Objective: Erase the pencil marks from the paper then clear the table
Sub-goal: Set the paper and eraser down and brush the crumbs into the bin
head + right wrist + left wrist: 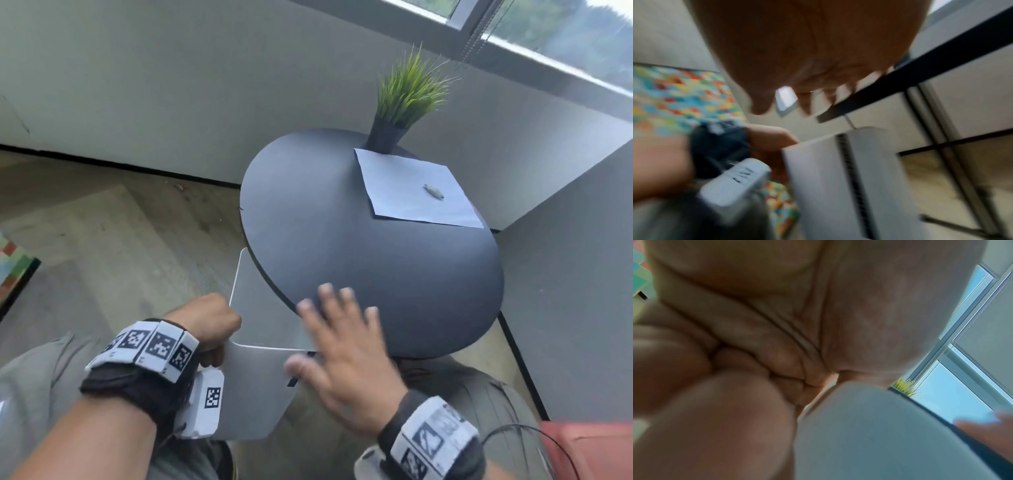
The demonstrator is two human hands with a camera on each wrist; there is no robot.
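A white sheet of paper (404,185) lies on the far right of the round dark table (342,246), with a small grey lump (434,192) resting on it. My left hand (209,322) grips the edge of a silver laptop-like slab (253,387), held below the table's near rim over my lap. In the left wrist view my curled fingers (725,402) press against the slab (869,434). My right hand (346,339) hovers, blurred, with fingers spread over the table rim and the slab's corner, holding nothing. The right wrist view shows the slab's underside (828,178).
A potted green plant (407,99) stands at the table's far edge, just behind the paper. Grey walls close in on the right and behind. Thin black table legs (941,146) run under the top. A colourful patterned rug (680,97) lies on the floor to the left.
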